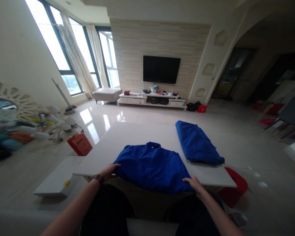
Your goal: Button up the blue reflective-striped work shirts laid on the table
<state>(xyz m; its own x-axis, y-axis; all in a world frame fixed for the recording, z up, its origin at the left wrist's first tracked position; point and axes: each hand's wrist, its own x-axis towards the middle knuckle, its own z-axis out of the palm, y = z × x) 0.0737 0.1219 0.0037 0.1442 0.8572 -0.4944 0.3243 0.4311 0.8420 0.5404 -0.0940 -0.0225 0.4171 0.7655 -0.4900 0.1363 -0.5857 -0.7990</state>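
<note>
A blue collared shirt (153, 167) lies on the near part of a white table (137, 131), its collar pointing away from me and its lower part hanging over the front edge. At its left side my left hand (110, 171) is closed, pinching the fabric. My right hand (193, 185) grips the right side of the same shirt near the table's edge, thumb on top. The fingers under the cloth are hidden on both sides. To the right, a second blue garment (198, 144) rests folded on the table, apart from my hands.
Under the table's right corner stands a red container (234, 186). A white box-like surface (60, 177) and a red patterned box (80, 144) are at the left. Farther off are a television (161, 69), a low cabinet (130, 100) and a grey ottoman (107, 95).
</note>
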